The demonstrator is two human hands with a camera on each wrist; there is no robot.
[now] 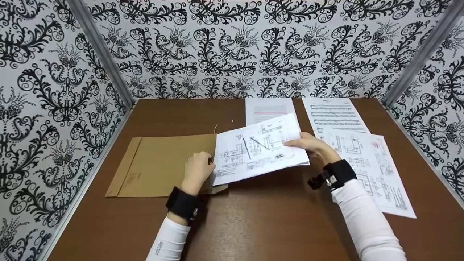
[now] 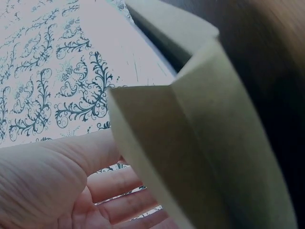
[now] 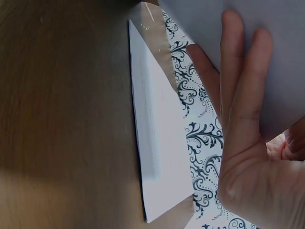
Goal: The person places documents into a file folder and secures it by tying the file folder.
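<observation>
A brown paper envelope (image 1: 163, 163) lies flat at the left of the table. My left hand (image 1: 197, 168) grips the edge of its mouth, thumb on one side and fingers on the other in the left wrist view. There the mouth (image 2: 190, 129) gapes, with a folded side showing. My right hand (image 1: 313, 145) pinches a few sheets with technical drawings (image 1: 261, 148) by their right end, thumb on top. Its fingers (image 3: 245, 109) spread flat beneath the sheets in the right wrist view. The left end of the sheets is at the envelope's mouth, tilted up to the right.
More drawing sheets (image 1: 389, 174) lie at the right, one with a red stamp, overlapping sheet music (image 1: 335, 112). A printed page with pink lines (image 1: 272, 105) lies at the back, partly behind the held sheets. Patterned walls (image 1: 224, 47) close in the back and sides.
</observation>
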